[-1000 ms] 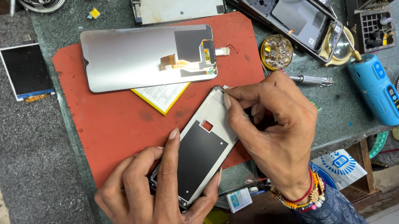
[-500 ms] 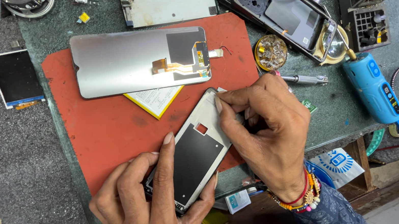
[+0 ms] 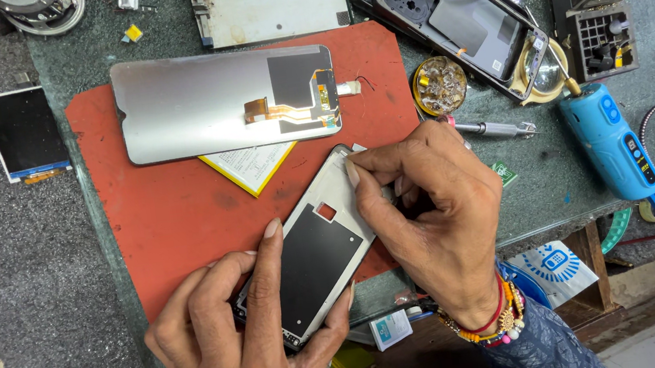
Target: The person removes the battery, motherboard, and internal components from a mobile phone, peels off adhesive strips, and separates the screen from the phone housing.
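Head view: left hand [image 3: 235,348], fingers clamped around phone frame [image 3: 319,248] on red mat [image 3: 172,221]; right hand [image 3: 437,212] fingertips pinched together at frame's far edge; display panel [image 3: 199,104] beyond.

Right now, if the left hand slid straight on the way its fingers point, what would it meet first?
The left hand points up and right along the phone frame it holds. Straight on, it would probably first meet the right hand's fingers at the frame's top corner, though depth is unclear.

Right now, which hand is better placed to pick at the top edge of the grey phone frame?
Probably the right hand: its fingers already touch the grey metal phone frame's top edge, while the left hand grips the bottom.
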